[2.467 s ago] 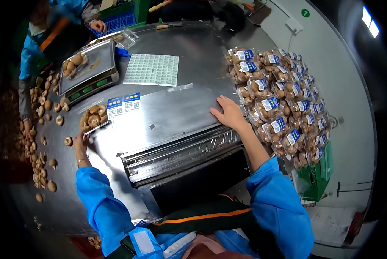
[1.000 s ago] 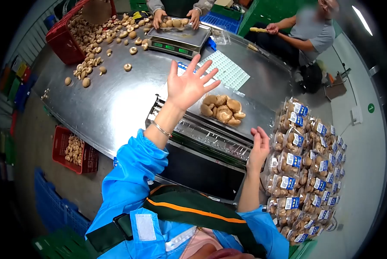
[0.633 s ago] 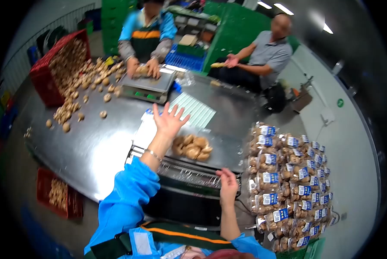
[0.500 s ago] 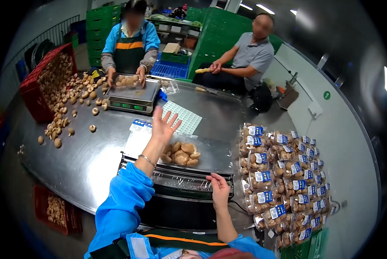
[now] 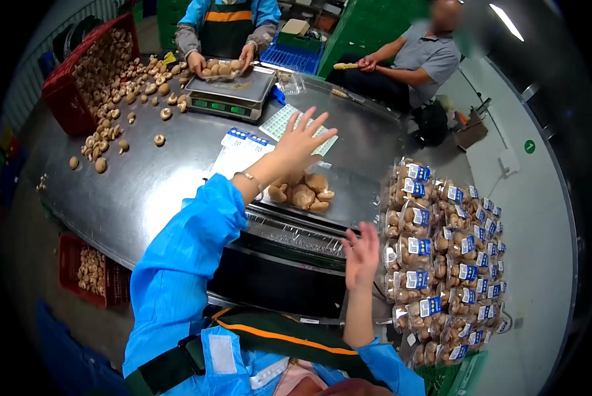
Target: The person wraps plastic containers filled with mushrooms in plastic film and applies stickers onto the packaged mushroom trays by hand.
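My left hand (image 5: 302, 142) is open with fingers spread, raised above the mushrooms (image 5: 306, 193) and near a pale green sticker sheet (image 5: 284, 127). It holds nothing. My right hand (image 5: 362, 256) is also open, its fingers slightly apart, over the right end of a wrapping machine (image 5: 296, 232) with a clear film strip along it. The brown mushrooms lie in a heap just behind that machine, partly covered by my left forearm. Beside the forearm are white label sheets (image 5: 238, 153) with blue tops.
Wrapped mushroom packs (image 5: 418, 245) with blue labels are stacked on the right. Across the metal table (image 5: 144, 198), a co-worker's hands hold a mushroom tray (image 5: 221, 68) over a scale (image 5: 233, 92). A tipped red crate (image 5: 65, 92) spills mushrooms at left. Another person (image 5: 421, 63) sits behind.
The view has shifted, so the table sits higher and further right-leaning. My left hand has turned and swung right over the mushrooms. My right hand has lifted and its fingers have opened.
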A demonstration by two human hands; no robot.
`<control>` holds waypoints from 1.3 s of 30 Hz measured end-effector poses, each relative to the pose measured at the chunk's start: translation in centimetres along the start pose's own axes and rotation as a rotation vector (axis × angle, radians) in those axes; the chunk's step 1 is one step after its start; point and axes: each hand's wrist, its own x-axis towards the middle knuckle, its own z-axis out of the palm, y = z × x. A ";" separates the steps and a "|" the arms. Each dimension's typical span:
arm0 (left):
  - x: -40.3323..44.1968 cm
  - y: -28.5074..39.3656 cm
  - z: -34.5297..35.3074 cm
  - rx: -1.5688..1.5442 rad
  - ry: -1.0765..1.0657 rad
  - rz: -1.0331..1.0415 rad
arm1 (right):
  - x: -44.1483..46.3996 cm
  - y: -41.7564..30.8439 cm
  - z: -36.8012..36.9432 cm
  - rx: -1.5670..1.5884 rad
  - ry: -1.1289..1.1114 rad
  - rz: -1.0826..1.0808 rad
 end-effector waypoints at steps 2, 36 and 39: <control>0.3 -0.4 0.9 -0.840 0.140 -0.372 | 0.9 -2.9 1.7 0.636 -0.101 0.210; -21.7 2.7 -5.1 0.286 -0.161 -0.575 | 0.5 -0.3 -2.8 -1.988 0.106 -0.095; -21.2 2.9 -2.6 0.303 -0.101 -0.539 | 1.0 0.8 -2.5 -2.015 0.069 -0.099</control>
